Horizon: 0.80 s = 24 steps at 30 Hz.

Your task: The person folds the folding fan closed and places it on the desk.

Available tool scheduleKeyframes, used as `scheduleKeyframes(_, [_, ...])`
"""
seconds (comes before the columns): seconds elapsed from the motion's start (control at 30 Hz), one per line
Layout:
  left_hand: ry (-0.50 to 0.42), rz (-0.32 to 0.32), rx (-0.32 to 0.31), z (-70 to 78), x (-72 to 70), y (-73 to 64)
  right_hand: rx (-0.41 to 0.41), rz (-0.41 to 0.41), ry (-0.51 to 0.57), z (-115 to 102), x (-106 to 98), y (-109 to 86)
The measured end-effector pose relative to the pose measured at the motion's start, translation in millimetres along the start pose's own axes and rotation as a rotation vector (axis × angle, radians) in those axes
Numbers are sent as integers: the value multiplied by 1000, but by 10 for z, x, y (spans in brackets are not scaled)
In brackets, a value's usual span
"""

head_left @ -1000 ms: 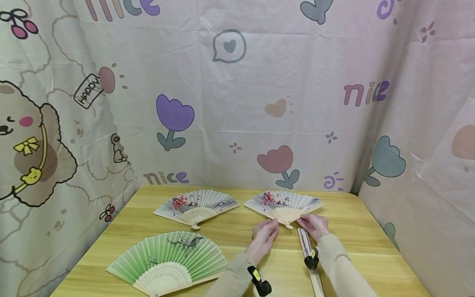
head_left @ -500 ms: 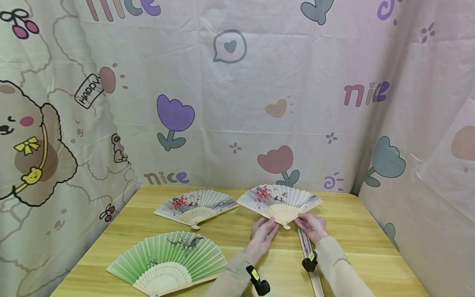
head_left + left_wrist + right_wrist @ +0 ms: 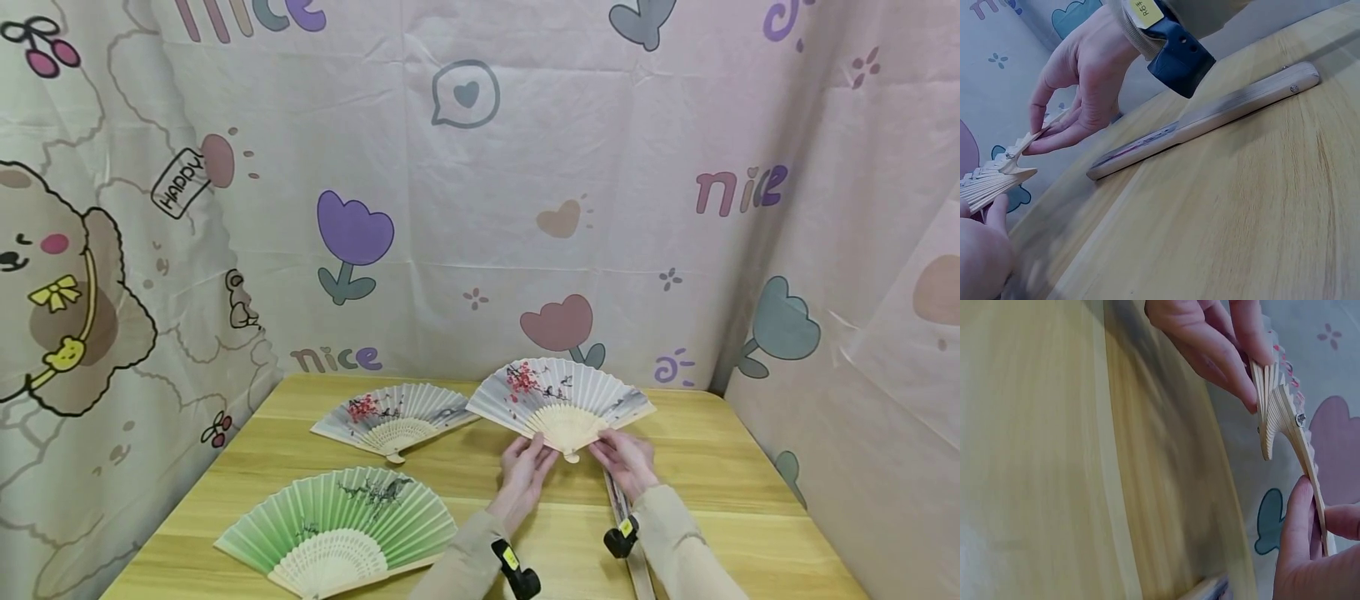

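Note:
A spread folding fan [image 3: 562, 396], pale grey with red blossoms, is held up by both hands over the back right of the table. In the head view my left hand [image 3: 521, 475] pinches its left lower edge between thumb and fingers. My right hand [image 3: 626, 462] pinches the opposite edge the same way. The fan's wooden ribs [image 3: 991, 181] fold tightly near the pivot, and a metal rivet [image 3: 1300, 419] shows in the right wrist view. Beneath my right forearm lies a folded fan [image 3: 1204, 122], partly hidden in the head view by the wrist camera.
Another spread blossom fan [image 3: 397, 421] lies at the back left of the wooden table [image 3: 247, 467]. Nearer the front left is a larger green spread fan [image 3: 337, 525]. A patterned cloth [image 3: 480, 167] hangs behind the table and along both sides.
Both hands have raised the blossom fan and brought it slightly left, tilting its face up. Its left tip now overlaps the other blossom fan in the head view.

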<state>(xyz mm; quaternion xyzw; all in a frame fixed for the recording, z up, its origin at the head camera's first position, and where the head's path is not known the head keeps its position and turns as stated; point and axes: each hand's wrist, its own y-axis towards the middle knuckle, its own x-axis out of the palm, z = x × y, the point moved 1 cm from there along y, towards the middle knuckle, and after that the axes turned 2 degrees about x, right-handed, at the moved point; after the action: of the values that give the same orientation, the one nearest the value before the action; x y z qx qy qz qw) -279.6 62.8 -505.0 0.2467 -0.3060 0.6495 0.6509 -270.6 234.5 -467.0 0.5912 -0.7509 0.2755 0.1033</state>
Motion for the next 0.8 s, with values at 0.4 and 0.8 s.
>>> scheduleKeyframes(0.4, [4,-5,60,95,-17,-11,-26,-2,51,65,119,-134])
scheduleKeyframes(0.8, [49,-65,95,221,-3,-111,-109,-80,-25,193,243,-316])
